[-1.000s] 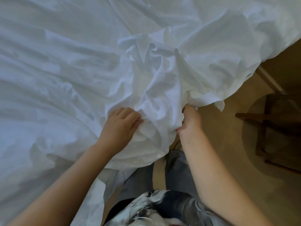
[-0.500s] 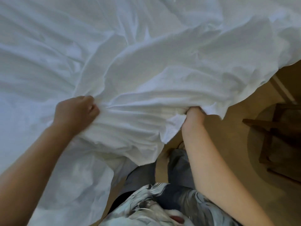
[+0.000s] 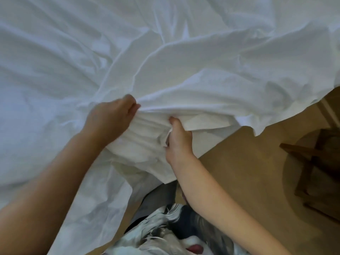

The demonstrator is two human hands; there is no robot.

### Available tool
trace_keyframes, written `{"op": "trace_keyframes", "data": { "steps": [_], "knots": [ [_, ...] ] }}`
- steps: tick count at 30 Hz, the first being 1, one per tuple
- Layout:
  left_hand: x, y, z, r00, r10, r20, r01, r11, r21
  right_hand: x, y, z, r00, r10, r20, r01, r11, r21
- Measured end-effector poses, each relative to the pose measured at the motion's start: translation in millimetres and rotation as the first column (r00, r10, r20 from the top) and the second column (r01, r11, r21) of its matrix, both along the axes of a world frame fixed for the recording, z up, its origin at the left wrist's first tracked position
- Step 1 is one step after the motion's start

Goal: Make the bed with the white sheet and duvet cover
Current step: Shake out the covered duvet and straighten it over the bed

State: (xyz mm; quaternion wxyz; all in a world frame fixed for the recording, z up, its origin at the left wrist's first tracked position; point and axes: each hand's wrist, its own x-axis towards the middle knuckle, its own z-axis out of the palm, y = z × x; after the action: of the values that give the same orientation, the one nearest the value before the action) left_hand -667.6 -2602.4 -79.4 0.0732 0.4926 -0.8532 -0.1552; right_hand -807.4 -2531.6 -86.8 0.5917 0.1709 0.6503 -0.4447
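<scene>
Gripping the bunched near edge of the duvet cover (image 3: 202, 85) with both hands, standing at the side of the bed. With the left hand (image 3: 112, 117), clutching a gathered ridge of cloth, with fingers curled round it. With the right hand (image 3: 179, 142), close beside and a little lower, holding a small twist of the same cloth in curled fingers, with the thumb pressed up against the fold above. Lies crumpled across the bed, over the sheet (image 3: 36, 111), with one loose corner (image 3: 257, 128) hanging off the edge above the floor (image 3: 239, 172). Hard to tell cover from sheet along the left, given the same white and the same creases.

Looks like the step of finding the edge and spreading it out. To do it well:

- Keep the right hand firm on its twist and slide the left hand outward along the edge. Avoid grabbing a fresh handful, so as not to catch the sheet beneath.
- Draw the hands apart to stretch the edge taut between them, then lift and shake once to float out the long diagonal folds.
- Pull toward the body only lightly, to avoid dragging the whole cover off the far side.
- Watch the dangling corner and keep it off the floor and clear of the wooden stool (image 3: 312, 162) nearby on the right.
- Lay it down flat, then smooth from the middle outward with open palms.
</scene>
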Motion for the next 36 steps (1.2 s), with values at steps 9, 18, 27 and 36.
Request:
{"op": "trace_keyframes", "data": {
  "steps": [9,18,27,36],
  "knots": [
    [32,45,-10,0.981,0.168,-0.101,-0.188,0.955,-0.228,12,18,9,0.972,0.231,0.029,-0.227,0.969,-0.100],
    [39,136,-19,0.749,0.662,0.009,-0.662,0.748,0.048,16,72,-12,0.193,0.777,-0.600,-0.862,0.427,0.275],
    [44,110,-12,0.581,0.625,-0.521,-0.569,0.770,0.289,55,81,12,0.393,0.711,-0.584,-0.893,0.445,-0.060],
    [133,17,85,0.396,0.579,-0.713,-0.758,0.645,0.103,111,70,44,0.704,0.467,-0.534,-0.657,0.715,-0.241]
  ]
}}
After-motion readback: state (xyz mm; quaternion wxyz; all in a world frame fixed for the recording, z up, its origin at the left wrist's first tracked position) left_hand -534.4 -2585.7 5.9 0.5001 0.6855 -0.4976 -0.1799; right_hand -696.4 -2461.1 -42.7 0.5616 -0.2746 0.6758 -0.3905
